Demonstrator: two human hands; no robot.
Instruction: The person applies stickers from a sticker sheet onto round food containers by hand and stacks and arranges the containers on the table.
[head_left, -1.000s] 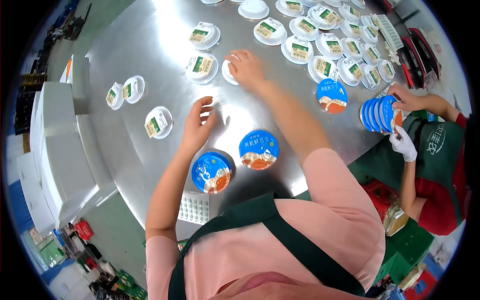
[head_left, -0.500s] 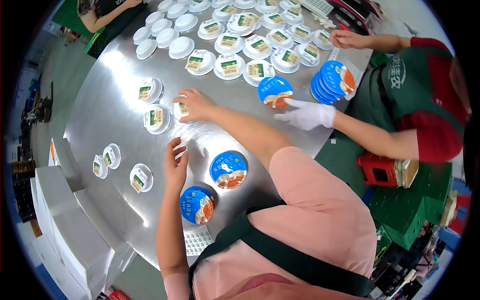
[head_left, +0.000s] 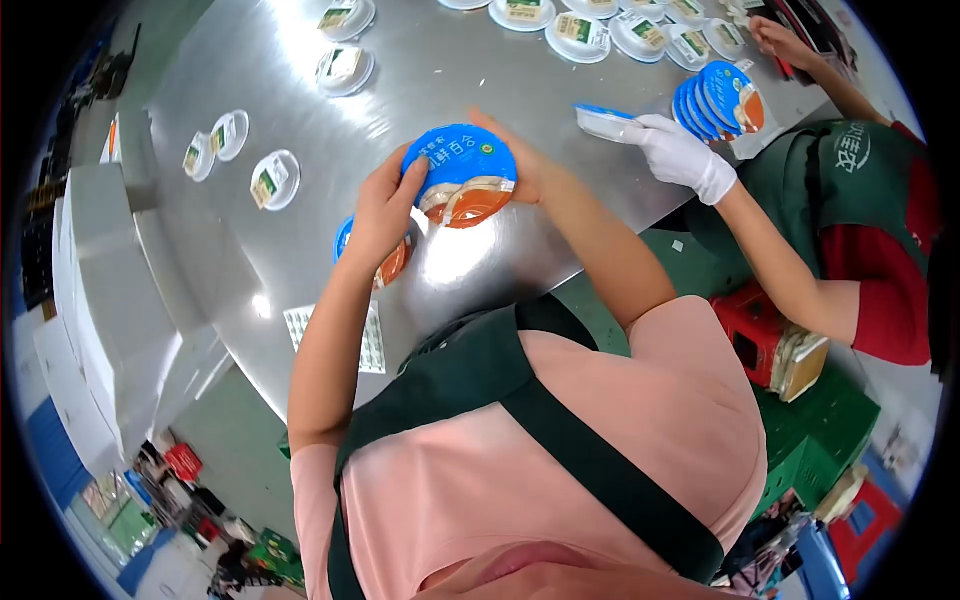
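A blue-lidded tub [head_left: 465,172], its printed lid facing up, is held between my two hands above the metal table. My left hand [head_left: 388,200] grips its left edge, thumb on the lid. My right hand [head_left: 518,165] is at its right edge, fingers partly hidden behind it. Partly covered by my left hand and forearm, another blue-lidded tub [head_left: 393,262] stands on the table. A sheet of small labels [head_left: 370,338] lies near the table's front edge, beside my left forearm.
White tubs with green labels [head_left: 275,180] lie on the metal table [head_left: 250,260] at left and at the back. At right, a co-worker's gloved hand [head_left: 680,160] holds a blue-lidded tub [head_left: 606,122] near a blue stack [head_left: 718,100]. White boxes [head_left: 120,300] stand at left.
My hands have come together on a blue-lidded tub, now raised off the table. My right hand has left the white tub. The co-worker's gloved hand has lifted a blue-lidded tub.
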